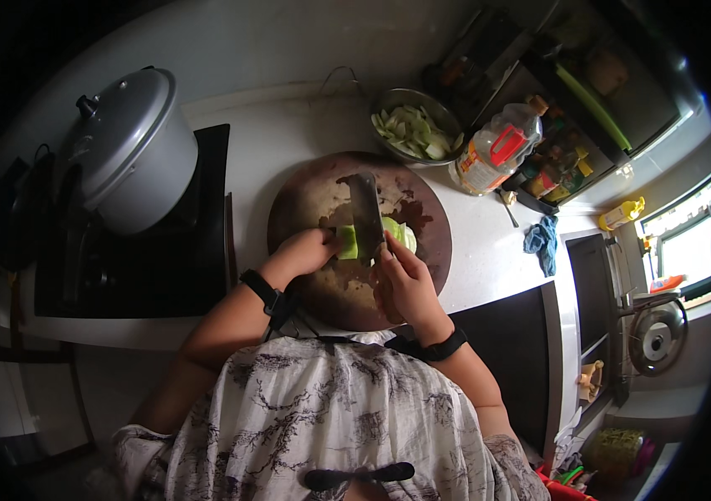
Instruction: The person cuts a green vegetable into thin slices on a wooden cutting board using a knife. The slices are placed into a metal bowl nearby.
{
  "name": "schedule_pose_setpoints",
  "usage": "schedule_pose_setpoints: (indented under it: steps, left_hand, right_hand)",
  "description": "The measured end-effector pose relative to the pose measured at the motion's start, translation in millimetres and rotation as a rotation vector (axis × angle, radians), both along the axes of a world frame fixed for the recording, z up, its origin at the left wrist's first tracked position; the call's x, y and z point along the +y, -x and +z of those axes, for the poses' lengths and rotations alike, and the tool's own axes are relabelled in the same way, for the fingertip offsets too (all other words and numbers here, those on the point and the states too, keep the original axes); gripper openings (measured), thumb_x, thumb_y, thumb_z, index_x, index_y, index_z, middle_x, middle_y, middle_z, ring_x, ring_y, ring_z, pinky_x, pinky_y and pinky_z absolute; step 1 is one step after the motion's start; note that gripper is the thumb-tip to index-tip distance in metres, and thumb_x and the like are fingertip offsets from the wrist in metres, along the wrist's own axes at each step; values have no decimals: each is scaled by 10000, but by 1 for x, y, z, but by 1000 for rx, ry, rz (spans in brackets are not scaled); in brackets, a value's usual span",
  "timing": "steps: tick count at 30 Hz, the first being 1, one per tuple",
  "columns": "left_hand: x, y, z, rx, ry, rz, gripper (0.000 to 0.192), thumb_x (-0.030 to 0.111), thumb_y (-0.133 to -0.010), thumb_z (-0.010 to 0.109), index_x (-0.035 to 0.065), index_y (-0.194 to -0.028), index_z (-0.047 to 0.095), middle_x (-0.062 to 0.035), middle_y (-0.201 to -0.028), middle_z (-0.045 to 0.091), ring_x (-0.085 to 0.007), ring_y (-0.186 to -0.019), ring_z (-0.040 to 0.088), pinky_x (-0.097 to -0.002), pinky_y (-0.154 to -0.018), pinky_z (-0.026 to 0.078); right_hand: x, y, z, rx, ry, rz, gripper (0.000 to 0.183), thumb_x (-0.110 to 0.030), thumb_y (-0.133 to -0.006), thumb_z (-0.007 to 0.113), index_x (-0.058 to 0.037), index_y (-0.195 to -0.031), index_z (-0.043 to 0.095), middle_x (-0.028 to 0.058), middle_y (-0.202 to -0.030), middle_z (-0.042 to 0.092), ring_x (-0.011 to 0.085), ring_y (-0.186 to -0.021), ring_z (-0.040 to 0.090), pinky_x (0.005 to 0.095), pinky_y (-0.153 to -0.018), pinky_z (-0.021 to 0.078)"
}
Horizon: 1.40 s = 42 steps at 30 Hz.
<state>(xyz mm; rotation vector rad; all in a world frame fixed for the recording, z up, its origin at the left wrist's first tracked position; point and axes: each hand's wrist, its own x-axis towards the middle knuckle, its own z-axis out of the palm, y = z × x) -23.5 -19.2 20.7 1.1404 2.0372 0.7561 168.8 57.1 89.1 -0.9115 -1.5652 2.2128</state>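
Observation:
My right hand [406, 275] grips the handle of a cleaver [366, 206], whose broad blade points away from me over a round wooden chopping board [292, 188]. Left of the blade lies a block of pale green vegetable [347, 242], and the fingertips of my left hand [311, 250] hold its left end. Cut green slices [400, 233] rest on the board to the right of the blade, partly hidden by my right hand. Dark wet patches mark the board's surface. Behind it, a metal bowl [385, 147] contains many similar pale green slices [418, 128].
A large aluminium pressure cooker [142, 169] stands on the black hob [136, 275] at left. Beyond the board's right side are a plastic oil bottle [496, 150], a spoon [510, 210] and a blue cloth [541, 244]. A sink [588, 288] lies farther right, below a window.

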Motion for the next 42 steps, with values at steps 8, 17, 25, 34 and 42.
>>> schedule_pose_setpoints:
  steps: [8, 17, 25, 34, 42]
  left_hand:
    - [-1, -2, 11, -40, 50, 14, 368, 376, -900, 522, 32, -911, 654, -144, -757, 639, -260, -695, 614, -359, -672, 462]
    - [2, -1, 4, -43, 44, -7, 349, 354, -897, 521, 33, -884, 656, -135, -736, 631, -243, -684, 614, -343, -654, 461]
    - [4, 4, 3, 4, 15, -105, 385, 362, -911, 433, 43, -944, 647, -201, -875, 640, -366, -850, 618, -411, -751, 474]
    - [4, 2, 6, 49, -13, -94, 357, 337, -906, 453, 29, -923, 630, -185, -817, 635, -341, -793, 625, -398, -710, 475]
    - [4, 1, 5, 110, -19, -106, 361, 357, -910, 451, 46, -895, 634, -170, -809, 643, -345, -797, 627, -413, -703, 479]
  right_hand:
    - [-4, 3, 0, -5, 11, -15, 457, -200, -968, 448, -126, -1403, 328, 28, -722, 535, 117, -383, 454, 261, -343, 396]
    - [-4, 12, 0, -118, -76, 16, 425, -190, -960, 465, -100, -1369, 395, 8, -715, 526, 94, -467, 486, 248, -405, 420]
    - [-17, 11, -7, -165, -123, -51, 432, -211, -967, 439, -86, -1376, 378, 28, -719, 546, 107, -409, 481, 258, -367, 409]
    - [-10, 21, -9, -245, -161, -41, 468, -249, -956, 470, -93, -1384, 366, 21, -683, 553, 104, -396, 479, 258, -360, 401]
    - [-4, 29, -22, -110, -137, -101, 444, -211, -956, 459, -102, -1378, 377, 60, -739, 562, 142, -444, 500, 266, -375, 400]
